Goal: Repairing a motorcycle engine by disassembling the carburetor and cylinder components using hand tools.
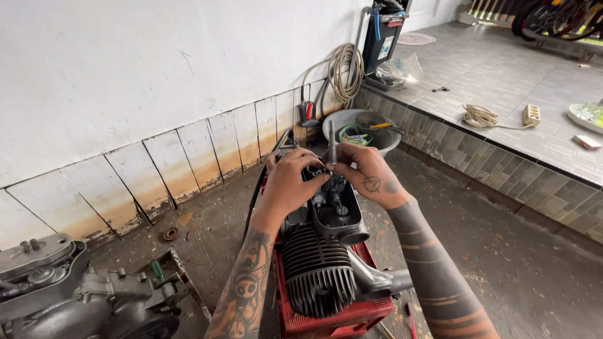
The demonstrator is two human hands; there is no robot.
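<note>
Looking down from the head camera, both hands work at the open top of a small engine (326,251) with a black finned cylinder, resting on a red stand (339,320). The left hand (290,179) pinches a small part at the engine's top. The right hand (367,176) is closed around a thin metal tool (331,144) held upright above the opening. The tool looks stiff, light and possibly oily, best gripped along its shaft. The engine looks heavy and rigid.

Behind, a grey basin (358,129) holds assorted tools and coloured bits. At lower left sits another engine casing (69,295). A coiled hose (342,72) hangs on the wall.
</note>
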